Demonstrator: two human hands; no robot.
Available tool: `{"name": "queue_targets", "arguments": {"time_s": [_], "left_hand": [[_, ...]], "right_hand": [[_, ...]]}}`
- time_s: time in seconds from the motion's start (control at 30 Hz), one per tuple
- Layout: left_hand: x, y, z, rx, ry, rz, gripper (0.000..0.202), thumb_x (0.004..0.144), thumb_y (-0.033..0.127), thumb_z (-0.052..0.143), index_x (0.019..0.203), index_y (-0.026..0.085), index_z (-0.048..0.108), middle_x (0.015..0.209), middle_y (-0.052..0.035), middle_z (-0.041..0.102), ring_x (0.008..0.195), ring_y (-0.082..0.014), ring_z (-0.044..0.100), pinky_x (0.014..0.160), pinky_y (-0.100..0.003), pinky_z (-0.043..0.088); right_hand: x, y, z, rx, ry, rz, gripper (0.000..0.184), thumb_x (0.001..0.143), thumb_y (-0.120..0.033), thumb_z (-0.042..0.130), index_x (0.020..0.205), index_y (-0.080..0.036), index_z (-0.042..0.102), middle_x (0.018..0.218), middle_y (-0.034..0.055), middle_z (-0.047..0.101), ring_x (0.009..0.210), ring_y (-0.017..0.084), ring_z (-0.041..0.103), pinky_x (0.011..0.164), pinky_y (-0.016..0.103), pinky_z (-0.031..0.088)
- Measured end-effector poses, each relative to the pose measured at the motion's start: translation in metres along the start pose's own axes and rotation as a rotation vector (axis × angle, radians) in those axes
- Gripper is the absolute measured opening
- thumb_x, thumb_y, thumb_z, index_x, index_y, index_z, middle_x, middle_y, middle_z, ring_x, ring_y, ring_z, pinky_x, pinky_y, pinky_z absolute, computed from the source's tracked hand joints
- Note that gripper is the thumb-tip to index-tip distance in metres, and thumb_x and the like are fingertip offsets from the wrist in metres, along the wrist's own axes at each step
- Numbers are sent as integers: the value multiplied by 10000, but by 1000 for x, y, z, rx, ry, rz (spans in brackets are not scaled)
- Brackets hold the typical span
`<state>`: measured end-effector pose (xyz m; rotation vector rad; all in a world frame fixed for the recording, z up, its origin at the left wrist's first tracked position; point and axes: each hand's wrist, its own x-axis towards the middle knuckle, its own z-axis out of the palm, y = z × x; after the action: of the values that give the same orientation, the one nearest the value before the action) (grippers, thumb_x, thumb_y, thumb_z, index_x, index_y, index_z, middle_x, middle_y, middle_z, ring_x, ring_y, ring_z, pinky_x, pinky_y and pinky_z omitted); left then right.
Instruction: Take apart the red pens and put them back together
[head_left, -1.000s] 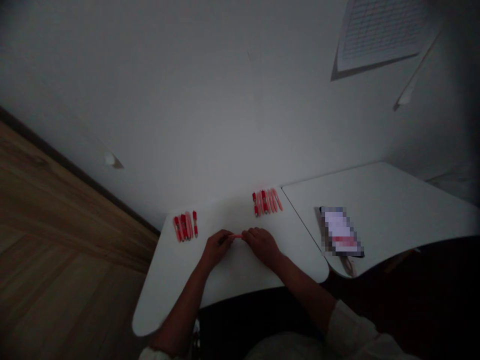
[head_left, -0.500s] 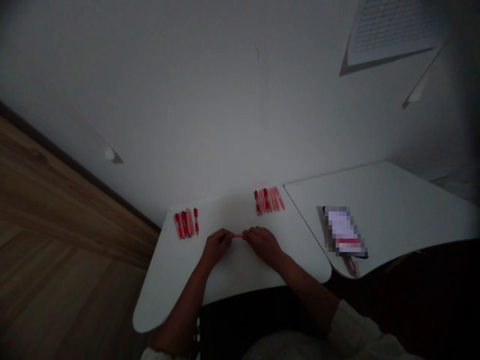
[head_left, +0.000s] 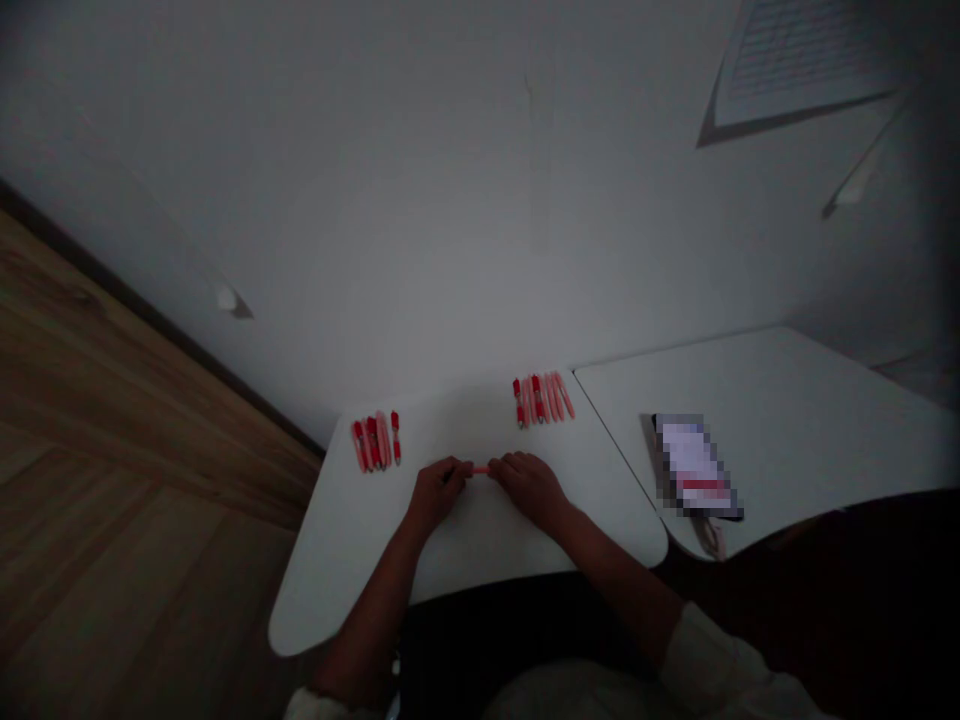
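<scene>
Between my two hands a pink pen (head_left: 481,470) lies crosswise, low over the white table (head_left: 465,540). My left hand (head_left: 439,490) is closed on its left end, and my right hand (head_left: 527,483) pinches its right end; only the short middle stretch shows. Beyond my left hand is a row of several red and pink pens (head_left: 377,443). A second row of several red and pink pens (head_left: 543,398) lies beyond my right hand, close to the wall.
On the adjoining white table (head_left: 757,400) at right lies a phone (head_left: 697,465) with a blurred screen and a pink strap (head_left: 711,538). A white wall (head_left: 405,230) rises behind, with a printed sheet (head_left: 810,60). Wood flooring (head_left: 150,540) is at left.
The view has shifted slightly. My left fingers have moved a little along the pen towards my right hand, so less of the pen shows between them. Both pen rows are unchanged.
</scene>
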<state>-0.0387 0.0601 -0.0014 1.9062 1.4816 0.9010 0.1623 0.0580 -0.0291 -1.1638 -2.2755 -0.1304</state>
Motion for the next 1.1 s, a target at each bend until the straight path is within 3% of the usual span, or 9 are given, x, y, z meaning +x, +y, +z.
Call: {"name": "queue_targets", "arguments": {"time_s": [0.17,0.37,0.57,0.77,0.93,1.1], "left_hand": [[-1,1,0,-125,-10,56,228,801,369,577,919,193,659,802,-18,660,704,-133,589,654,-237,450],[-2,-2,0,-62,3,-14,276,829,404,533,726,179,653,619,6,601,592,-121,544,585,-230,428],[-3,-1,0,-144,-16,28,252,793,389,590,931,189,656,803,-22,666,708,-138,598,658,-243,461],[-3,0,0,-44,17,-38,324,834,439,511,726,176,666,563,14,590,535,-117,543,545,-228,426],[-2,-3,0,-151,-5,25,259,792,382,592,951,190,661,802,-27,674,698,-140,612,654,-251,483],[-3,-5,-1,-173,16,34,211,785,362,607,886,187,665,827,-40,682,753,-154,624,691,-266,496]], "right_hand": [[0,0,-3,3,-10,14,182,950,-318,446,962,-213,594,763,16,596,719,144,511,658,272,333],[0,-1,-5,12,-15,3,177,947,-310,452,982,-210,593,771,16,597,726,143,513,666,268,342],[1,-1,-4,6,-16,12,179,950,-303,445,979,-207,593,770,24,600,720,147,516,661,269,342],[0,-1,-3,24,-6,11,185,949,-301,446,997,-208,599,775,29,599,734,146,523,676,268,355],[1,-3,-4,18,-16,29,189,948,-309,445,977,-210,603,764,31,599,726,150,522,659,266,349],[1,-2,-4,45,-27,39,208,957,-300,423,1003,-201,601,782,34,608,742,148,533,681,266,370]]}}
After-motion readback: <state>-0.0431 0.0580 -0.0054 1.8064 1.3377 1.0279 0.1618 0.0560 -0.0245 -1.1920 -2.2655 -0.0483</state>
